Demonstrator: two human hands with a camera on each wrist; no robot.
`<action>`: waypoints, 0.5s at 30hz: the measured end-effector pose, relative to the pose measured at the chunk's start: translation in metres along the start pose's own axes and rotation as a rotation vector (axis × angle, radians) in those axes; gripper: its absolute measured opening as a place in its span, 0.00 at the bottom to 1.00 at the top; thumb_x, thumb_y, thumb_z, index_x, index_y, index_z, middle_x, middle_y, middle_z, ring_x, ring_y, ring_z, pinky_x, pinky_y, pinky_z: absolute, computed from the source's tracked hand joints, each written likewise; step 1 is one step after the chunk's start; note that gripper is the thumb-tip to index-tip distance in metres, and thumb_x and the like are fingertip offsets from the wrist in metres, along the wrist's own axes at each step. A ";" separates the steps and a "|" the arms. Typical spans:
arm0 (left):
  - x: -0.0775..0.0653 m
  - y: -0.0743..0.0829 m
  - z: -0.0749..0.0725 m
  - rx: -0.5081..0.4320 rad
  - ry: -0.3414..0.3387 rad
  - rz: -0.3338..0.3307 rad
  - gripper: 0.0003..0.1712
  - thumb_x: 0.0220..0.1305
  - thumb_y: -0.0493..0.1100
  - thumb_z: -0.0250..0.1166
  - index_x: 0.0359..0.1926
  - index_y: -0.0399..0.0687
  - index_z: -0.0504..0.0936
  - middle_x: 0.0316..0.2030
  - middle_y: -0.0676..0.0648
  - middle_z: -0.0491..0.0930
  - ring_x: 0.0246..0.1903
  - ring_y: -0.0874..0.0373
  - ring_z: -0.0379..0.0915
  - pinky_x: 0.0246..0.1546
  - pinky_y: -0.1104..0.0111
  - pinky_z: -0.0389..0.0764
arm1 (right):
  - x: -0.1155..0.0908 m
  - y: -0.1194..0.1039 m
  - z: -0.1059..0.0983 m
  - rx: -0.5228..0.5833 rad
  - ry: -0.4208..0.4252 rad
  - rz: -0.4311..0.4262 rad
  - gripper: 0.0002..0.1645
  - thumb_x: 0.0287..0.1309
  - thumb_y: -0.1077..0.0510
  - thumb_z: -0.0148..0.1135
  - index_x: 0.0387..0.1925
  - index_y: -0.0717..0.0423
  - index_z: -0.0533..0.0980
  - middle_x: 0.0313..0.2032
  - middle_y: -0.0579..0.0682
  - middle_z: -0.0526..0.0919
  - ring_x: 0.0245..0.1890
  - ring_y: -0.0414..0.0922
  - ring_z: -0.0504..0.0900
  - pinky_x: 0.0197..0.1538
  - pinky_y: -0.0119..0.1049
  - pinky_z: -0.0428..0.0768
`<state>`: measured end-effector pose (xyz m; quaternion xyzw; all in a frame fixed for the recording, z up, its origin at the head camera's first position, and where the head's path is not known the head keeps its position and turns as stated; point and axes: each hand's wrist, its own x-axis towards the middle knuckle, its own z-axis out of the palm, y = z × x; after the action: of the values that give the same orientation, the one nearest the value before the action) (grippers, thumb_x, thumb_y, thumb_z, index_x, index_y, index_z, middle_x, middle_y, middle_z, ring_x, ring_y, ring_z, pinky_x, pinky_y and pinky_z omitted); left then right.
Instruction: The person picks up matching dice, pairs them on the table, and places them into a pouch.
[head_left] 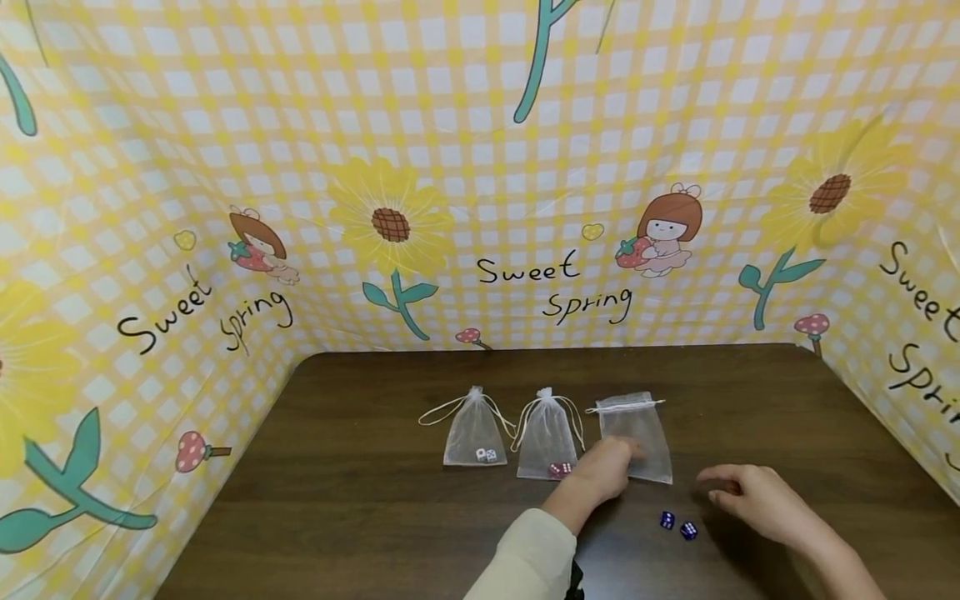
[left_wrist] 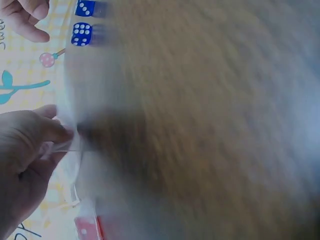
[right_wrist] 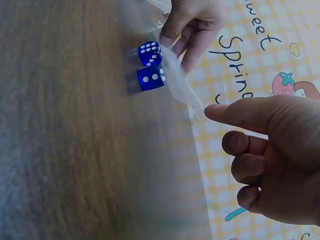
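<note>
My left hand point(head_left: 606, 468) pinches the flat white mesh drawstring pouch point(head_left: 651, 446), the rightmost of three, between thumb and fingers near its lower left part. In the left wrist view, some of its sheer fabric bunches at the fingertips. To the right of the pouch hovers my right hand point(head_left: 761, 500), holding nothing; one digit reaches toward the pouch and the others are loosely bent. Two blue dice with white dots, one die point(head_left: 667, 520) beside another die point(head_left: 688, 530), lie on the table between the hands, nearer the right one.
Left of the pinched pouch lie two cinched mesh pouches: the middle pouch point(head_left: 543, 429) shows red dice point(head_left: 560, 469), the left pouch point(head_left: 472, 429) white dice point(head_left: 486, 455). The dark wooden table point(head_left: 337, 517) is bordered by a yellow checked cloth point(head_left: 480, 183).
</note>
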<state>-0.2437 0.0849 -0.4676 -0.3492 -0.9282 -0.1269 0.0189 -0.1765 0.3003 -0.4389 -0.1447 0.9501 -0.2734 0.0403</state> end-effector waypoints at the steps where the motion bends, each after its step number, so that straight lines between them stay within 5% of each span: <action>1: -0.001 -0.002 -0.001 -0.019 0.033 0.009 0.27 0.50 0.27 0.61 0.52 0.53 0.81 0.51 0.56 0.77 0.52 0.67 0.69 0.51 0.83 0.64 | 0.001 -0.001 -0.001 -0.001 0.006 0.010 0.14 0.53 0.62 0.62 0.44 0.57 0.79 0.16 0.40 0.64 0.16 0.34 0.60 0.20 0.30 0.62; 8: -0.008 -0.007 -0.013 -0.084 0.290 0.100 0.23 0.52 0.26 0.61 0.51 0.43 0.80 0.51 0.48 0.77 0.54 0.61 0.70 0.55 0.80 0.62 | 0.010 -0.012 -0.004 0.039 0.095 0.067 0.19 0.62 0.51 0.56 0.46 0.63 0.78 0.36 0.55 0.83 0.32 0.48 0.80 0.31 0.42 0.78; 13: -0.021 -0.005 -0.025 -0.063 0.381 0.135 0.21 0.53 0.28 0.62 0.51 0.42 0.80 0.52 0.48 0.77 0.54 0.60 0.70 0.56 0.78 0.62 | 0.020 -0.024 0.003 0.091 0.219 0.084 0.27 0.67 0.47 0.47 0.42 0.69 0.79 0.39 0.65 0.81 0.41 0.62 0.79 0.40 0.54 0.77; 15: -0.028 -0.004 -0.028 -0.039 0.416 0.164 0.21 0.53 0.28 0.63 0.51 0.41 0.80 0.52 0.48 0.77 0.53 0.59 0.71 0.56 0.78 0.62 | 0.025 -0.028 0.004 0.129 0.221 0.115 0.30 0.68 0.46 0.44 0.41 0.69 0.79 0.32 0.64 0.81 0.37 0.61 0.79 0.38 0.51 0.77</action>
<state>-0.2266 0.0570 -0.4448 -0.3903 -0.8701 -0.2121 0.2134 -0.1922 0.2682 -0.4269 -0.0563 0.9359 -0.3456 -0.0398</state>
